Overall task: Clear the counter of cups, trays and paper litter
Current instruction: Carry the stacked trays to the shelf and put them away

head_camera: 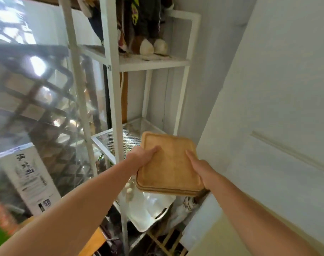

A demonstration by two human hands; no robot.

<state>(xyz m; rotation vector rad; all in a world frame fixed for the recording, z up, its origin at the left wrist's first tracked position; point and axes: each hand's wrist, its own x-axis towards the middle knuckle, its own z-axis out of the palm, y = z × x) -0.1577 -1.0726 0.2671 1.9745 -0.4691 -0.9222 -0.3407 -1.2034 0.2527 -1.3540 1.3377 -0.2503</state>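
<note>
A small stack of square wooden trays (168,163) is held in mid-air in front of a white metal shelf unit (113,89). My left hand (141,157) grips the stack's left edge, thumb lying on the top tray. My right hand (200,169) holds the right edge, thumb stretched along the top surface and fingers hidden underneath. The far end of the stack hangs over the perforated middle shelf (118,137). No cups or paper litter are in view.
The upper shelf (148,60) carries a dark stuffed toy with pale feet (152,45). Below the trays lie a clear plastic bag and white tray (148,209). A white wall (268,89) stands close on the right. A white printed box (30,180) stands at the left.
</note>
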